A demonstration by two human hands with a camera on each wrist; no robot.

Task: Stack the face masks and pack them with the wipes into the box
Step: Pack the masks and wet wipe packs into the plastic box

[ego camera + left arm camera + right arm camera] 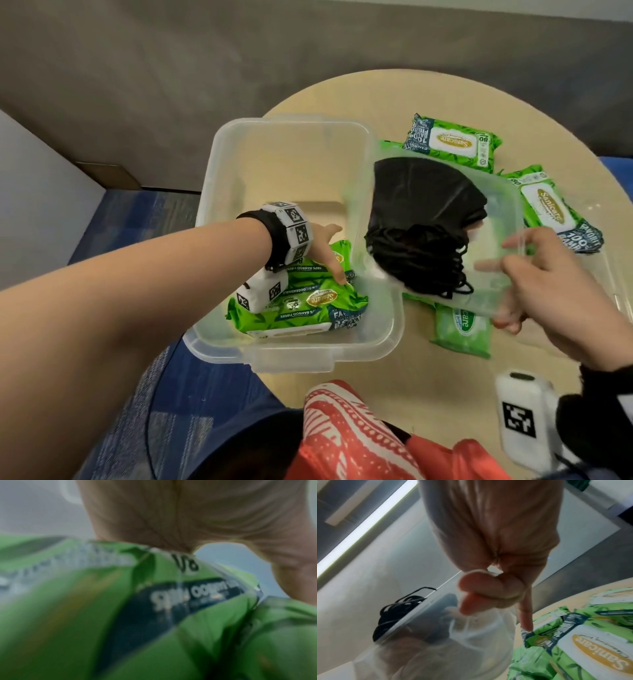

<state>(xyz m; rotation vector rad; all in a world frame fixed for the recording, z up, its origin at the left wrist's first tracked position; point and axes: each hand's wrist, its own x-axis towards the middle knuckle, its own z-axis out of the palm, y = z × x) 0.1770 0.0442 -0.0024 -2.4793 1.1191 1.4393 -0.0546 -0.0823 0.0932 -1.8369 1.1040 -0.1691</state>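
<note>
The round pale wooden desk (394, 99) carries everything. On it stands the large clear plastic box (294, 356), open at the top, so that packs can be dropped straight in. Over its right rim, tilted toward the box, is a smaller translucent plastic container (493, 209) holding the stack of black face masks (421, 205), their ear loops hanging out over the low edge; the tilt looks meant to slide or carry the masks into the box as one pile.

Inside the box, at the near end, lie green wipes packs (308, 305), one upon another. The left hand (325, 253) rests on the top pack with its fingers straight and pressed down; in the left wrist view the palm (171, 513) sits against the green wrapper (154, 615). It is probably flattening the packs to leave room for the masks beside them.

The right hand (548, 284) grips the container at its near right edge, thumb on top and fingers curled beneath, as the right wrist view shows (488, 588). The masks lie up and to the left of that grip, well clear of the fingers.

More green wipes packs (452, 144) lie loose on the desk to the right of the box, not yet packed, partly under the held container.
</note>
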